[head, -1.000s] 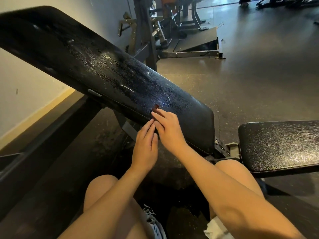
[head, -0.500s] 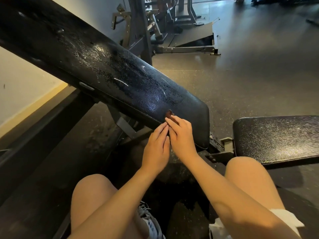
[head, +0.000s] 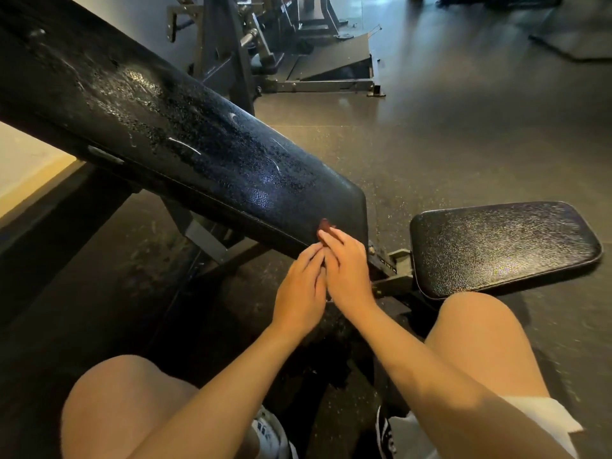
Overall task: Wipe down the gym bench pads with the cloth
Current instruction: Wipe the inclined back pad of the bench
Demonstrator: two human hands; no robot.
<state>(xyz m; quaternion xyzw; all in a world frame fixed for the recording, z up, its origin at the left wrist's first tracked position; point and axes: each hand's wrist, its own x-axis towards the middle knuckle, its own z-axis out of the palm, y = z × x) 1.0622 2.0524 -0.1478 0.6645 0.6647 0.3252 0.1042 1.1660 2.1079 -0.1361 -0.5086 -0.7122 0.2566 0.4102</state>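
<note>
The back pad (head: 198,154) is slanting down from the upper left, its lower end stopping just left of the seat pad (head: 503,250), with the hinge bracket (head: 395,270) sitting between them. The left hand (head: 303,289) and right hand (head: 347,270) are touching side by side at that lower end, a small scrap (head: 324,224) lying on the pad just past the right fingertips. A weight machine (head: 228,61) is standing behind the back pad
</note>
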